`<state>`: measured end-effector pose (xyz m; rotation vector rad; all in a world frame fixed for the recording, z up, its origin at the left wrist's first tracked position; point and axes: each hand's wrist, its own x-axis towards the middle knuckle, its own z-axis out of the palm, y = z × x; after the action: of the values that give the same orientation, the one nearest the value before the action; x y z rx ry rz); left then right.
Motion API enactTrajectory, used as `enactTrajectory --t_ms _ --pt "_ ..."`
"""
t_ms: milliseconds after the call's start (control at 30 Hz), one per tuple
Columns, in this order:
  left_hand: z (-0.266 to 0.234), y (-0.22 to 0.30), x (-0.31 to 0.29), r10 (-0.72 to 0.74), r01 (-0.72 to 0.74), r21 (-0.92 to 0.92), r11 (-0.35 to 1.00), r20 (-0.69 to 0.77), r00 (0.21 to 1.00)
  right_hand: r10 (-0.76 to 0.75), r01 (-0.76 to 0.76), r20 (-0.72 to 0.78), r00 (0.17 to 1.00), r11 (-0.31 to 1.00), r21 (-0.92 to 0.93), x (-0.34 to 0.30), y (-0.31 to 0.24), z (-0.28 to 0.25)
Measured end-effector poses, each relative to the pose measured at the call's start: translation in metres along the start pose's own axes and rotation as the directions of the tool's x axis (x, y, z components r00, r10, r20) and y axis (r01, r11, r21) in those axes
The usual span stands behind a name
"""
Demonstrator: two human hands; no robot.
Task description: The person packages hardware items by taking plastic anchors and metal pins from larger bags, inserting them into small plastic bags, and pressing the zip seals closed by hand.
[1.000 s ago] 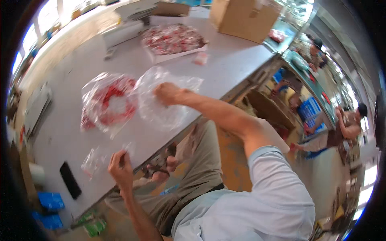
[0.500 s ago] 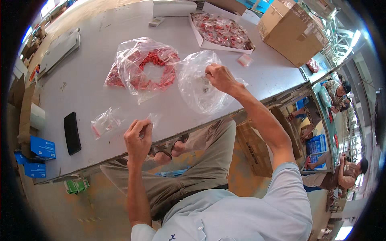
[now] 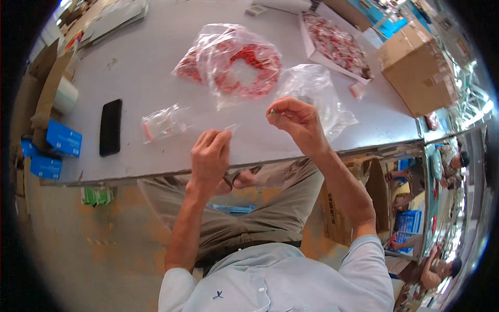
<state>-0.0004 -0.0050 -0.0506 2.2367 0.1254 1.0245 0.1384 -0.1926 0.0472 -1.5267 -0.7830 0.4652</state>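
My left hand point(image 3: 210, 156) is closed near the table's front edge, pinching a small clear plastic bag point(image 3: 233, 127) whose end sticks out past the fingertips. To its right my right hand point(image 3: 300, 125) is raised, thumb and fingers closed on a small shiny metal piece point(image 3: 273, 111); its exact kind is too small to tell. Behind that hand lies a large clear plastic bag point(image 3: 335, 117), partly hidden by it. Farther back an open clear bag holds a ring of small red pieces point(image 3: 273, 65). Left of my left hand is a bundle of small clear bags point(image 3: 161, 125).
A black phone point(image 3: 110, 127) lies at the left, beside blue boxes point(image 3: 63, 138). A shallow white box of packed red pieces point(image 3: 338, 44) and a brown carton point(image 3: 418, 70) stand at the back right. The table's front edge runs before my lap. People sit farther right.
My right hand has come out of the large clear bag toward my left hand and now shows a small metal piece. The whole view has shifted; my left hand still pinches the small bag.
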Motion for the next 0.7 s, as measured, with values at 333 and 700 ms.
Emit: enactTrajectory --t_ms 333,700 --pt "0.0 -0.004 -0.001 0.021 -0.022 0.007 1.0 0.04 0.999 -0.189 0.21 0.106 0.976 0.949 -0.236 0.03 0.053 0.043" --pt "-0.002 0.002 0.004 -0.016 0.019 -0.064 0.998 0.044 0.999 -0.091 0.136 0.173 0.981 0.954 -0.268 0.028 0.057 0.037"
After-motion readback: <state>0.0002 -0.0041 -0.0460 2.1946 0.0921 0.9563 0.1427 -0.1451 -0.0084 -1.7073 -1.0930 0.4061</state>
